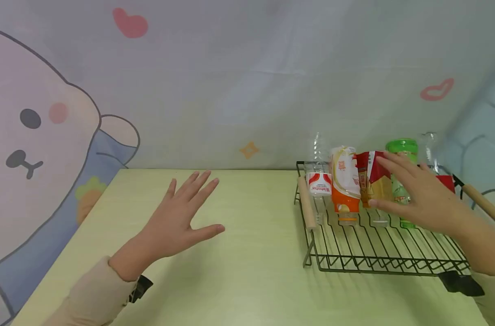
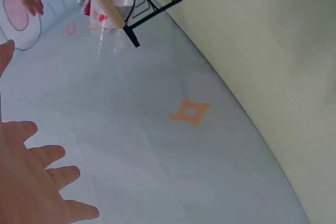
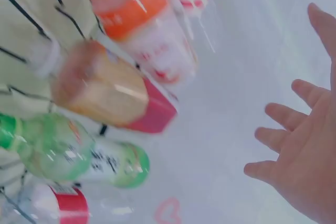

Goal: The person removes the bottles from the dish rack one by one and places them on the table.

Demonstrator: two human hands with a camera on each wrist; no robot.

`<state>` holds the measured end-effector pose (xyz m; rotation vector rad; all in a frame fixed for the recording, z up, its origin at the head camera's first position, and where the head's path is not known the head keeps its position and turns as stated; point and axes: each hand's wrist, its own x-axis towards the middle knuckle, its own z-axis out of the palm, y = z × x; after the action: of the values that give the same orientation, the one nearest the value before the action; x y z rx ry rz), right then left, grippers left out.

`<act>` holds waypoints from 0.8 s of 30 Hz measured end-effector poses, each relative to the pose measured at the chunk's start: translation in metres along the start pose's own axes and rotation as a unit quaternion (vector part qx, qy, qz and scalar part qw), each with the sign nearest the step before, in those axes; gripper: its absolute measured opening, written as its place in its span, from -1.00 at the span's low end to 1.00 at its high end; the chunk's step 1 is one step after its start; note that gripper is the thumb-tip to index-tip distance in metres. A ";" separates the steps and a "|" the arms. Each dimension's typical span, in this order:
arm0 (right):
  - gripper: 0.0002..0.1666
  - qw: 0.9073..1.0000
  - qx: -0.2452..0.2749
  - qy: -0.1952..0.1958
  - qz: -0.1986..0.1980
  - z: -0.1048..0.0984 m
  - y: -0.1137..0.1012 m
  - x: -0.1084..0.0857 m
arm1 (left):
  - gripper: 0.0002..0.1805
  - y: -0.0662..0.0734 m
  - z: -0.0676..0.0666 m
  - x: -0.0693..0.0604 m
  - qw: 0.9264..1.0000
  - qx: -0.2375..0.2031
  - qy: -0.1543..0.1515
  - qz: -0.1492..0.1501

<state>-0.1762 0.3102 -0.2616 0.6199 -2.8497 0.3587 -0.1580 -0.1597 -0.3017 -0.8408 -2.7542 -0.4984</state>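
My left hand hovers over the table with fingers spread and holds nothing. In the left wrist view, the same hand is apart from everything. My right hand, fingers extended, hangs above a black wire rack and partly hides its bottles. Upside down on the rack stand a clear bottle with a red-and-white label, an orange-and-white bottle, a red-and-tan bottle, a green bottle and a clear red-labelled bottle. The right wrist view shows a gap between right hand and bottles.
The rack has a wooden handle on its left side and another handle on its right. It stands on a pale yellow-green table. Behind rises a cloth backdrop printed with a bear and hearts.
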 end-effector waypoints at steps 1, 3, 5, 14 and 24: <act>0.10 1.000 0.006 0.002 0.002 -0.005 0.002 0.003 | -0.05 0.004 0.001 0.002 1.000 -0.010 0.004 0.001; 0.08 1.000 0.026 0.001 0.017 -0.016 0.008 0.008 | -0.06 0.014 0.004 0.008 0.999 -0.033 0.012 0.004; 0.06 0.998 0.042 0.000 0.036 -0.025 0.016 0.013 | -0.07 0.023 0.009 0.015 0.998 -0.059 0.019 0.008; 0.01 0.990 0.029 0.044 0.129 -0.048 0.055 0.030 | -0.09 0.072 0.034 0.041 0.980 -0.197 0.023 0.019; -0.03 0.977 0.061 0.105 0.177 -0.051 0.082 0.042 | -0.05 0.109 0.064 0.060 0.959 -0.282 0.001 0.043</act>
<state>-0.2419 0.3810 -0.2185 0.0791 -2.7377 0.6183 -0.1511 -0.0201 -0.3148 -1.0617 -2.5798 -1.2989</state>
